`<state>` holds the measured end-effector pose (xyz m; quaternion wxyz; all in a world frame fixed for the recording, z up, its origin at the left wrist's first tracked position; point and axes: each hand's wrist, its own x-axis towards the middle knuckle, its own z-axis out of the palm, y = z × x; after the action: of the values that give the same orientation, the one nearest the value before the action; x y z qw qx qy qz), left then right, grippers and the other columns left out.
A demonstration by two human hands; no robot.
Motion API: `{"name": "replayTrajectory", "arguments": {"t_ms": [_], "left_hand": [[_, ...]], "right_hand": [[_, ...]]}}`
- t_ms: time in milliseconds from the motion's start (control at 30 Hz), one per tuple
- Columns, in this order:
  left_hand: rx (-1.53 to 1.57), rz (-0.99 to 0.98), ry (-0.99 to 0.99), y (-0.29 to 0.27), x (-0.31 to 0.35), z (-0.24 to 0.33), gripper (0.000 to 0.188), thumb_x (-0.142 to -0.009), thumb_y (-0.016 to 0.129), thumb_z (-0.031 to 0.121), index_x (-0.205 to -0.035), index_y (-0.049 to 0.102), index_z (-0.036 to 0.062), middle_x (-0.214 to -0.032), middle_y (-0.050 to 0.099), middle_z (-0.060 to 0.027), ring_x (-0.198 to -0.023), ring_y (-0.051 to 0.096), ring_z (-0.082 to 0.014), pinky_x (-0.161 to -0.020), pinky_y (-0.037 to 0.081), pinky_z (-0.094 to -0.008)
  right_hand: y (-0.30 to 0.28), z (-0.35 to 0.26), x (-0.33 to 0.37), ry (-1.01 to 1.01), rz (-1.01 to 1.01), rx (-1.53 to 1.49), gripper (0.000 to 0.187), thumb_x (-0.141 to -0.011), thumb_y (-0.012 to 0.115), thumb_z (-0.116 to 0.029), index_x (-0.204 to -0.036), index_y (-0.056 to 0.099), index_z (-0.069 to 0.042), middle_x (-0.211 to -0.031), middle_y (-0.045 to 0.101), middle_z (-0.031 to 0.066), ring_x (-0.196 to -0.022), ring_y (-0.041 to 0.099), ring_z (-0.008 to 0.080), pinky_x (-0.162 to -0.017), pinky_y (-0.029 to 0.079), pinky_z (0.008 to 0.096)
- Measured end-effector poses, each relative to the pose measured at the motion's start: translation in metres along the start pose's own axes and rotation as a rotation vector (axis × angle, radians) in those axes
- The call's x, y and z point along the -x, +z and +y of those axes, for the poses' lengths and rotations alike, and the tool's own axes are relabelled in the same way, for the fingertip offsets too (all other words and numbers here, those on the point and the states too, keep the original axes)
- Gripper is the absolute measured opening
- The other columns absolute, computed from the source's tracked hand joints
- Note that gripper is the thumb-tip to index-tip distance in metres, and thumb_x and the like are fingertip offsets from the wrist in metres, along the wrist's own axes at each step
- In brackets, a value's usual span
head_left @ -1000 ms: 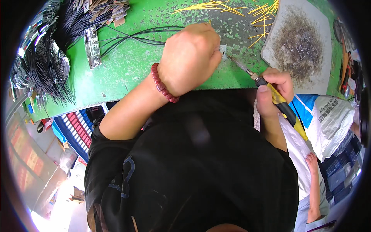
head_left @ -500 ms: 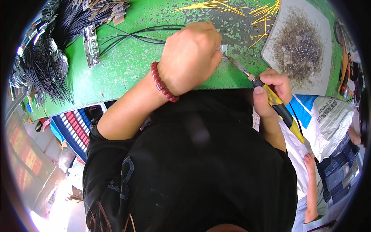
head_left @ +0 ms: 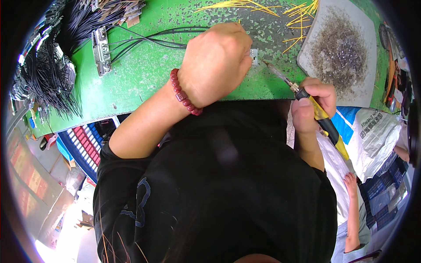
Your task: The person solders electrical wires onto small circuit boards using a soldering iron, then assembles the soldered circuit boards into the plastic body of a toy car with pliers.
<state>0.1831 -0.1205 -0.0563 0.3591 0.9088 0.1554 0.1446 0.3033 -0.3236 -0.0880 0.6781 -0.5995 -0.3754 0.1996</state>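
Observation:
My left hand [head_left: 217,65], with a red bead bracelet [head_left: 183,97] at its wrist, is closed over the green worktop. At its fingertips a small whitish part [head_left: 254,56] pokes out; most of the grip is hidden under the fist. Black cables [head_left: 151,38] run from a silvery metal connector piece [head_left: 101,51] on the left to behind this hand. My right hand [head_left: 315,101] is wrapped around the yellow-and-black handle of a soldering iron [head_left: 325,120]. The iron's tip points up and left, a short gap to the right of the whitish part.
Bundled black cables [head_left: 48,79] with metal ends crowd the left side. Thin yellow wires [head_left: 237,5] lie at the far edge. A pale board [head_left: 370,83] covered in dark debris sits at the right. White sacks [head_left: 377,136] and another person's hand [head_left: 350,183] show beyond the worktop.
My right hand has drawn the soldering iron right and slightly down, so its tip is now apart from the whitish part. My left hand has barely moved.

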Motion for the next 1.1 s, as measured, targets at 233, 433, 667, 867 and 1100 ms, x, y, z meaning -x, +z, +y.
{"name": "replayTrajectory", "arguments": {"t_ms": [233, 433, 667, 867, 1100], "left_hand": [[-0.022, -0.012, -0.004, 0.000, 0.000, -0.002, 0.010, -0.071, 0.068, 0.001, -0.073, 0.058, 0.0002, -0.079, 0.060, -0.0110, -0.075, 0.060, -0.0314, -0.065, 0.049, -0.0370], [-0.008, -0.022, 0.004, 0.001, 0.006, 0.001, 0.012, -0.071, 0.069, 0.001, -0.073, 0.058, -0.0005, -0.080, 0.061, -0.0114, -0.076, 0.061, -0.0313, -0.067, 0.049, -0.0365], [0.002, -0.030, -0.004, 0.003, 0.001, -0.001, 0.012, -0.071, 0.070, 0.000, -0.073, 0.058, -0.0008, -0.081, 0.061, -0.0117, -0.077, 0.061, -0.0316, -0.069, 0.050, -0.0369], [0.004, -0.013, 0.028, -0.011, -0.002, -0.002, 0.011, -0.071, 0.068, -0.001, -0.073, 0.057, -0.0001, -0.080, 0.061, -0.0119, -0.076, 0.061, -0.0328, -0.068, 0.050, -0.0388], [-0.051, -0.013, 0.125, -0.009, 0.006, 0.001, 0.017, -0.070, 0.073, 0.007, -0.080, 0.059, 0.0040, -0.086, 0.062, -0.0116, -0.079, 0.062, -0.0312, -0.068, 0.052, -0.0385]], "right_hand": [[0.004, 0.006, 0.000, -0.022, 0.049, -0.022, 0.029, -0.082, 0.071, -0.013, -0.099, 0.051, -0.002, -0.090, 0.057, 0.0090, -0.076, 0.048, 0.0118, -0.068, 0.039, 0.0254], [0.010, -0.005, 0.004, 0.052, 0.085, 0.000, 0.039, -0.085, 0.073, -0.012, -0.114, 0.049, -0.002, -0.092, 0.059, 0.0049, -0.074, 0.053, 0.0073, -0.069, 0.044, 0.0213], [0.011, -0.006, -0.007, 0.072, 0.087, 0.101, 0.038, -0.081, 0.075, -0.001, -0.112, 0.052, -0.003, -0.094, 0.061, 0.0041, -0.075, 0.054, 0.0052, -0.068, 0.044, 0.0194], [-0.002, -0.024, -0.021, -0.047, 0.029, 0.141, 0.044, -0.088, 0.069, -0.008, -0.126, 0.050, 0.001, -0.084, 0.066, 0.0112, -0.068, 0.058, 0.0099, -0.062, 0.049, 0.0250], [-0.046, -0.017, -0.048, -0.169, -0.012, 0.454, 0.013, -0.086, 0.064, 0.001, -0.099, 0.065, 0.001, -0.079, 0.069, 0.0140, -0.053, 0.065, 0.0167, -0.049, 0.052, 0.0270]]}}
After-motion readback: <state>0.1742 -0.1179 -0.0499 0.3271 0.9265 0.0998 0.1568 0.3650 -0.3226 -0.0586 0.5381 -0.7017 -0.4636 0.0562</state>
